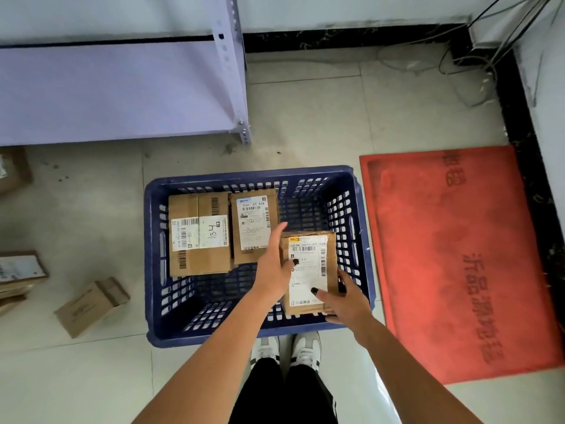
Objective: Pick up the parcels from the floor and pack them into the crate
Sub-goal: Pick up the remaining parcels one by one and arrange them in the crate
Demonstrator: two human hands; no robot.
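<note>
A blue slotted crate stands on the tiled floor in front of my feet. Two cardboard parcels lie flat in its far left part: a wide one marked "A34" and a narrower one beside it. I hold a third labelled parcel over the crate's right half. My left hand grips its left edge and my right hand grips its near right corner. On the floor to the left lies another small parcel, tilted.
More parcels are stacked at the left edge, and one box sits under a grey metal shelf. A red mat lies right of the crate. Cables trail in the far right corner.
</note>
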